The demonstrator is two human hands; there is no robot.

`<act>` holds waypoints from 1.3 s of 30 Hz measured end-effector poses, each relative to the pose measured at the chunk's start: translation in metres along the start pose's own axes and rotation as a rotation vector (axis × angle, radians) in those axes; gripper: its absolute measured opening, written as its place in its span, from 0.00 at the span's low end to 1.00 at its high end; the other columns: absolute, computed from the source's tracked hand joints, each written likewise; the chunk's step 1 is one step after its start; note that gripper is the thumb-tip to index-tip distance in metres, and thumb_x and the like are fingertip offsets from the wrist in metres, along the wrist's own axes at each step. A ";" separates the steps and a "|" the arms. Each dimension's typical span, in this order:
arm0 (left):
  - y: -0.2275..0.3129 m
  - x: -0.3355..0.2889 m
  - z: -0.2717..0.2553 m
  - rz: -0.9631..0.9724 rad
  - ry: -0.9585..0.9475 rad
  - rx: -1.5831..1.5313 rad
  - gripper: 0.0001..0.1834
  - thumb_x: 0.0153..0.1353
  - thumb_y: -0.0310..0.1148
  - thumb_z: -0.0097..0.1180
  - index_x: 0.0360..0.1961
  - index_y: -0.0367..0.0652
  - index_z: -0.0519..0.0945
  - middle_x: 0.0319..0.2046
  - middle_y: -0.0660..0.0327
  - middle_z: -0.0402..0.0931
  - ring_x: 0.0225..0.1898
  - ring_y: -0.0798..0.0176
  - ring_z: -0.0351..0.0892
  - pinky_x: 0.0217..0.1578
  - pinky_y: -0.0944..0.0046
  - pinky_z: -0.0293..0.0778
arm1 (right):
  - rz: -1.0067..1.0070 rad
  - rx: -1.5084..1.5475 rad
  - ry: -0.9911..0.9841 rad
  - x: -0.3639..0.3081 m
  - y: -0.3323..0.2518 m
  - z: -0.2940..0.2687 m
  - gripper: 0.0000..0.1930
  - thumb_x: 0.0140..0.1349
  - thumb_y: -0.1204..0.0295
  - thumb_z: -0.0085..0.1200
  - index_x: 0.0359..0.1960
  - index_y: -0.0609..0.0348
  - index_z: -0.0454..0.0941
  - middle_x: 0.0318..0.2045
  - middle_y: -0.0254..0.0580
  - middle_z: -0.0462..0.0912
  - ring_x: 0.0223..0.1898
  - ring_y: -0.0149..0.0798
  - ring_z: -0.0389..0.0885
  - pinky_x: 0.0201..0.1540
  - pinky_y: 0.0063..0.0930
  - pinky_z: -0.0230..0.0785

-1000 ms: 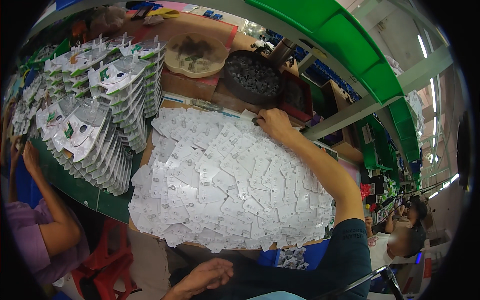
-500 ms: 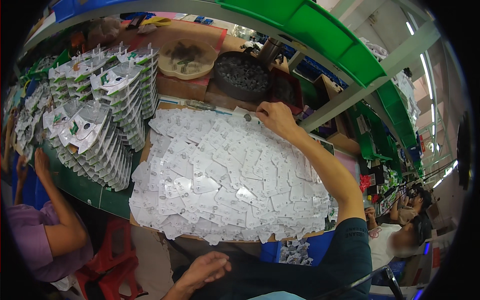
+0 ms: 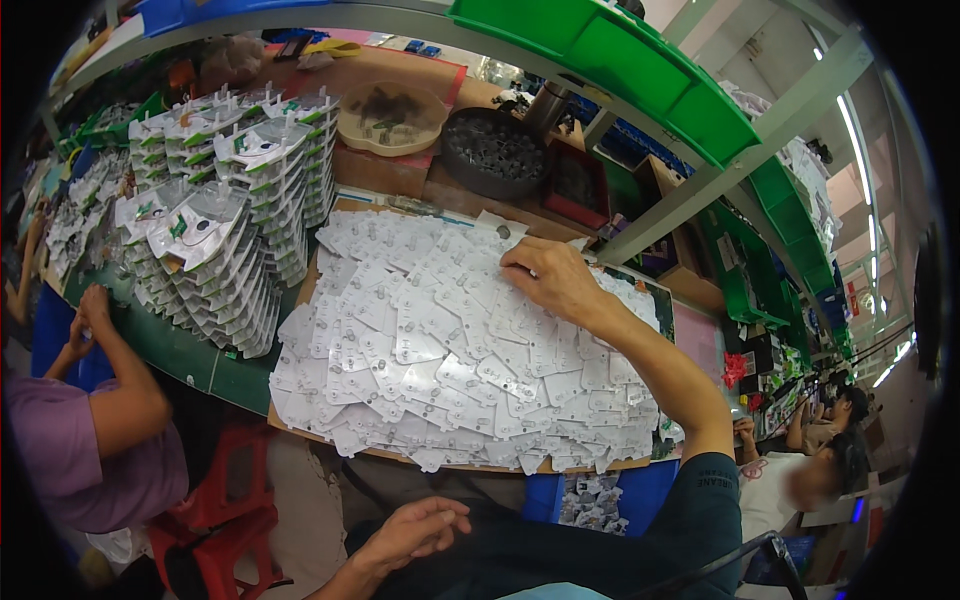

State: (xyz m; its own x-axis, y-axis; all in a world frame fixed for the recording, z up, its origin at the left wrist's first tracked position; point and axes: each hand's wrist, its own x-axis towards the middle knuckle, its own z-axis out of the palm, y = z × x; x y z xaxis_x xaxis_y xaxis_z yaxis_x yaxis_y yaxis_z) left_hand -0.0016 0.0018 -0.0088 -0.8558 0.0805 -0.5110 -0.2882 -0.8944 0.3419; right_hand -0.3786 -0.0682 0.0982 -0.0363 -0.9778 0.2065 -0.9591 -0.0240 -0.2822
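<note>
Green shelves [image 3: 640,70] hang over a busy work table [image 3: 200,355]. On it lies a big spread of white plastic cards [image 3: 440,350], set out on a brown board [image 3: 480,463]. The right hand [image 3: 552,280] rests on the far edge of the cards, fingers bent down and pressing on one. The left hand [image 3: 418,530] lies on the lap, fingers loosely curled, holding nothing. Tall stacks of white trays [image 3: 215,250] stand to the left, beside another person's arm [image 3: 115,390]. A round black dish [image 3: 493,152] sits behind the cards.
</note>
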 end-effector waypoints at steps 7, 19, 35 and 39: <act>-0.001 -0.012 0.000 0.010 0.066 0.112 0.15 0.69 0.30 0.52 0.54 0.35 0.77 0.34 0.64 0.76 0.24 0.80 0.65 0.17 0.81 0.56 | -0.034 -0.025 -0.048 0.003 -0.006 0.005 0.07 0.56 0.71 0.58 0.33 0.60 0.83 0.32 0.43 0.83 0.33 0.47 0.82 0.37 0.38 0.73; 0.069 -0.007 0.032 0.592 0.167 -0.107 0.09 0.65 0.24 0.54 0.45 0.35 0.74 0.42 0.53 0.77 0.22 0.76 0.67 0.15 0.82 0.58 | 0.016 0.149 0.003 -0.010 -0.060 -0.019 0.09 0.58 0.73 0.61 0.38 0.64 0.81 0.32 0.46 0.82 0.32 0.40 0.83 0.32 0.30 0.74; 0.085 0.008 0.048 0.711 0.118 -0.284 0.13 0.66 0.26 0.55 0.50 0.34 0.74 0.36 0.62 0.77 0.28 0.80 0.70 0.18 0.83 0.59 | -0.300 0.365 0.028 -0.066 -0.145 0.005 0.15 0.51 0.80 0.66 0.42 0.61 0.79 0.31 0.43 0.81 0.28 0.36 0.83 0.25 0.25 0.74; 0.082 0.012 0.042 0.682 0.082 -0.309 0.12 0.66 0.28 0.56 0.49 0.35 0.74 0.34 0.62 0.76 0.29 0.78 0.71 0.17 0.82 0.59 | -0.314 0.319 0.046 -0.065 -0.142 0.011 0.13 0.51 0.75 0.65 0.40 0.57 0.80 0.29 0.40 0.78 0.26 0.41 0.80 0.25 0.30 0.71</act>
State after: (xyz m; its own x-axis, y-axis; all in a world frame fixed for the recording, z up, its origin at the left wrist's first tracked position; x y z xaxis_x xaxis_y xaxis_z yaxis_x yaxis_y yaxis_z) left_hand -0.0537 -0.0524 0.0462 -0.7632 -0.5578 -0.3261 0.4383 -0.8177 0.3731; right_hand -0.2369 -0.0031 0.1144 0.2231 -0.9029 0.3673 -0.7912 -0.3879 -0.4729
